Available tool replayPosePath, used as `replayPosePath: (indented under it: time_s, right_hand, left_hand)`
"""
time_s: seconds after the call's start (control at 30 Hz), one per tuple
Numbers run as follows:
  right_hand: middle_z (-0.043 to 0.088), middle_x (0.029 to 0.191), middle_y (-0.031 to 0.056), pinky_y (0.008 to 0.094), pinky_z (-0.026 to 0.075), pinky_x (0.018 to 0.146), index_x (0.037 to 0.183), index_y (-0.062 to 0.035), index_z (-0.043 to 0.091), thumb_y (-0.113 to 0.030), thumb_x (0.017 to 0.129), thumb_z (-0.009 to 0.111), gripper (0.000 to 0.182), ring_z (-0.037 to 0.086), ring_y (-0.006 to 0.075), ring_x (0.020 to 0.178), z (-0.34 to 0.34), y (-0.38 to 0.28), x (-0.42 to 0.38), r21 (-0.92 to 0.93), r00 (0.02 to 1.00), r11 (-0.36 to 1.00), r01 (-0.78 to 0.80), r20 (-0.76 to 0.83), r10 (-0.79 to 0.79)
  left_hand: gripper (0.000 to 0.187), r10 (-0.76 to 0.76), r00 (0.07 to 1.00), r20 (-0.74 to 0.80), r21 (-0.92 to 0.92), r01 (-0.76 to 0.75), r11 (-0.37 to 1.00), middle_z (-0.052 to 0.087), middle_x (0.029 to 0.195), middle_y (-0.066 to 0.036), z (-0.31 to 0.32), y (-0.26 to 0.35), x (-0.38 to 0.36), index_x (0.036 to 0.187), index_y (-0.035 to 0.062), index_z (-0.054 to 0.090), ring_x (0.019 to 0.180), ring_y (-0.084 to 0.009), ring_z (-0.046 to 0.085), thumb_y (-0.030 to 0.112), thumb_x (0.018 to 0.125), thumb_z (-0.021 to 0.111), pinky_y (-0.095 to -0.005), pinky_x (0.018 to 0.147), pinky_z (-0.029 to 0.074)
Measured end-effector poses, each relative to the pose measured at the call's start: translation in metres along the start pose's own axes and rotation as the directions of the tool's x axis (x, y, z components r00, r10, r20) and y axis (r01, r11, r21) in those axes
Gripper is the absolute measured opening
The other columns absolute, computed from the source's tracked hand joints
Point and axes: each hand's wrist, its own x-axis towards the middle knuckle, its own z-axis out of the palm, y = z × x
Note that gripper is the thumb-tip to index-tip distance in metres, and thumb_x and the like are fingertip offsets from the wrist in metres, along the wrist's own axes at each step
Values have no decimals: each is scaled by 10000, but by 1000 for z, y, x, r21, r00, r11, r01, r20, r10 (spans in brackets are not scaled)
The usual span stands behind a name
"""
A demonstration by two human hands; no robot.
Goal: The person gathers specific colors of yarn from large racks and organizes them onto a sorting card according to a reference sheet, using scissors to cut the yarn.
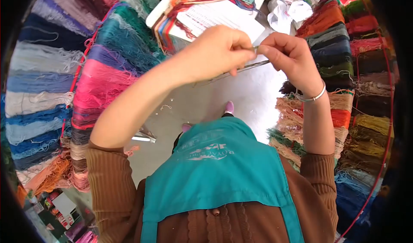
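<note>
My left hand (221, 51) and my right hand (289, 56) meet in front of me, both closed with thumb and fingers pinched together. Between their fingertips runs a short bit of greenish thread (255, 49). Just below the fingers, a thin dark bundle of thread (245, 68) stretches from near the right hand down to the left, passing under the left hand. The left fingers partly hide it. A silver bangle (316, 95) circles my right wrist.
Hanks of coloured yarn hang on both sides, with pink yarn (103, 86) at left and orange yarn (322, 17) at right. Ahead lie a printed sheet (211, 17), loose multicoloured threads (165, 23) and crumpled white plastic (297, 10). Below is grey floor (206, 101).
</note>
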Motion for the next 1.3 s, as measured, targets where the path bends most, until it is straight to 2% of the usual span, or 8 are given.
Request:
replayPosePath:
  time_s: [0.4,0.43,0.63,0.97,1.03,1.07,1.2,1.3]
  right_hand:
    - [523,709,-94,199,331,555,931,-30,679,-124,937,679,95,415,4,640,-108,131,4,178,996,981,-81,59,71]
    - [530,714,-93,200,338,560,925,-32,673,-122,932,684,91,423,3,648,-105,150,6,203,993,974,-103,70,90]
    - [610,707,-31,224,425,530,929,-56,673,-168,917,684,114,530,52,598,-103,307,15,206,902,882,-423,193,387]
    - [671,804,16,256,497,545,949,-59,664,-119,883,690,93,650,109,684,-146,442,-2,239,750,730,-640,-11,661]
    - [677,1105,68,294,530,593,1170,-65,642,-112,829,748,361,684,171,785,-148,442,-12,182,747,748,-639,-86,659]
    - [615,1291,126,338,559,635,1327,-81,574,-147,784,794,590,690,211,905,-153,429,-14,103,714,724,-683,-118,690]
    - [594,1324,201,321,549,746,1374,-52,541,-156,755,804,681,698,223,964,-199,484,-16,-338,907,859,-386,-306,288]
    - [520,1427,174,385,441,1059,1465,-55,451,-137,816,717,706,507,269,1313,-199,314,54,406,873,908,-107,-398,281]
  left_hand:
    - [190,287,958,-16,555,-230,799,565,661,-71,36,38,144,914,3,665,605,-142,526,191,930,644,-324,586,427]
    - [204,275,959,-66,507,-205,837,671,753,-175,41,49,153,879,28,708,729,-352,661,214,892,625,-430,689,516]
    - [165,205,967,-153,232,-166,958,614,716,-1,39,92,205,914,-31,665,647,-38,514,117,964,613,-247,573,415]
    - [257,354,851,-389,-75,-412,908,386,565,83,-13,108,241,951,-3,655,446,-17,315,237,998,577,-193,416,252]
    - [289,220,959,-178,-746,-278,605,369,584,72,-25,124,239,950,-33,641,442,-28,278,252,982,599,-202,403,240]
    - [274,422,816,-396,-22,-468,884,396,591,58,-25,115,253,939,-23,645,436,-27,319,243,982,594,-200,404,263]
    - [254,404,910,-91,269,-368,890,594,685,-6,-37,71,280,884,18,637,494,-81,550,247,986,593,-222,468,433]
    - [212,445,895,3,631,-347,693,636,855,-122,-23,31,287,924,25,666,768,-266,635,235,921,634,-375,693,491]
